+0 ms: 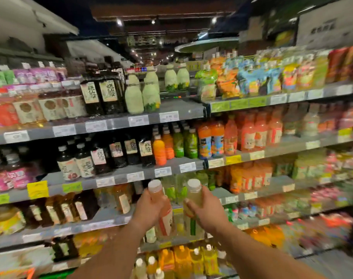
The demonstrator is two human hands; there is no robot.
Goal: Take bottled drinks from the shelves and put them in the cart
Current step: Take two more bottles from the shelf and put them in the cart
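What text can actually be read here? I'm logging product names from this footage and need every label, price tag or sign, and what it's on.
None reads reliably.
Peach bottle in the left hand: label blurred.
Pale yellow bottle in the right hand: no legible text.
Dark bottles: large brush characters, too blurred to quote.
Price tags: digits smeared.
Hanging sign: unreadable.
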